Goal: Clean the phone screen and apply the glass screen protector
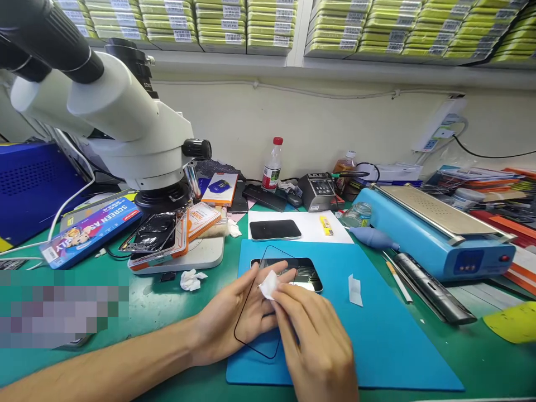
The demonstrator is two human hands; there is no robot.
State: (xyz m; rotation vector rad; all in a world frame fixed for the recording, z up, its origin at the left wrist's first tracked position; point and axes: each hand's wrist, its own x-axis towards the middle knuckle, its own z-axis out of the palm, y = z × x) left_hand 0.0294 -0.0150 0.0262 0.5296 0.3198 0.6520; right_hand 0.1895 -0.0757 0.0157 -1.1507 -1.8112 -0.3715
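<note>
beyond the hands, near the back wall, stands a red-capped bottle [271, 173], its contents not clear from where i stand; farther right, a second bottle [345, 163] contains amber liquid. ahead and right of the grip sits a glass jar [362, 214], filling not discernible. left hand [234, 314]: palm up, fingers spread apart, with a clear black-edged panel [262, 310] set at a slant across palm and fingers. right hand [318, 332]: thumb and fingertips together, clamped on a folded white tissue [268, 285] over the panel's upper part; contact with the surface cannot be confirmed. left forearm [138, 360] enters low from the left; right hand enters from the near side, back uppermost, fingers pointing forward and left. just behind the grip, a phone [309, 271] lies partly hidden on the blue mat [385, 346]; to the right, a white strip [355, 290]; to the left, a crumpled tissue [192, 280].
</note>
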